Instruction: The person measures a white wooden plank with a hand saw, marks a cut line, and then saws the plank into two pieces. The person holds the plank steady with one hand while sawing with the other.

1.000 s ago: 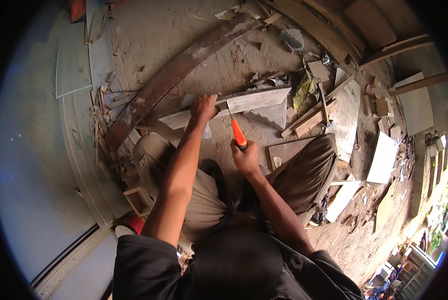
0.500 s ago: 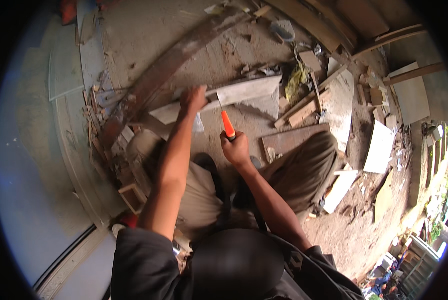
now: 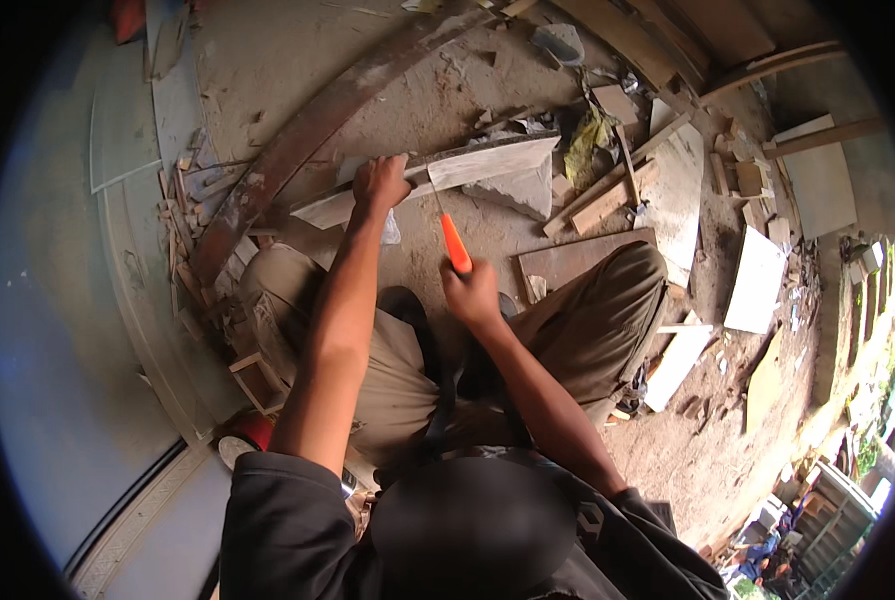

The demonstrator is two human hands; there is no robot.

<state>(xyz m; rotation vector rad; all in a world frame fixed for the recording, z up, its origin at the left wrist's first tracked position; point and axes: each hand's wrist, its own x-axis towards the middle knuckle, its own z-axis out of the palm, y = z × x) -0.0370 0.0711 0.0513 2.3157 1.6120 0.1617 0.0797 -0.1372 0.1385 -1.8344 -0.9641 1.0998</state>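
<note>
In front of me, a long pale board [image 3: 493, 163] lies propped across rubble. My left hand [image 3: 381, 184] is closed over it, left of its middle, fingers curled at the far edge. My right hand [image 3: 471, 292] grips the orange handle of a narrow handsaw [image 3: 454, 243], between my knees. Its thin blade, seen nearly edge-on, runs away from me to the board, just right of my left hand. The teeth are too small to make out. Beneath the board's right part sits a grey, broken block [image 3: 513, 192].
A dark, curved beam [image 3: 318, 125] spans the floor at the far left. Wood offcuts [image 3: 608, 205] and yellowish crumpled wrapping [image 3: 590, 145] lie to the right. A brown panel [image 3: 578, 268] is by my right knee, and pale sheets [image 3: 756, 280] lie farther right.
The view has shifted slightly. My right hand has drawn the saw back a little, with more blade showing before the board. My left hand stays on the board.
</note>
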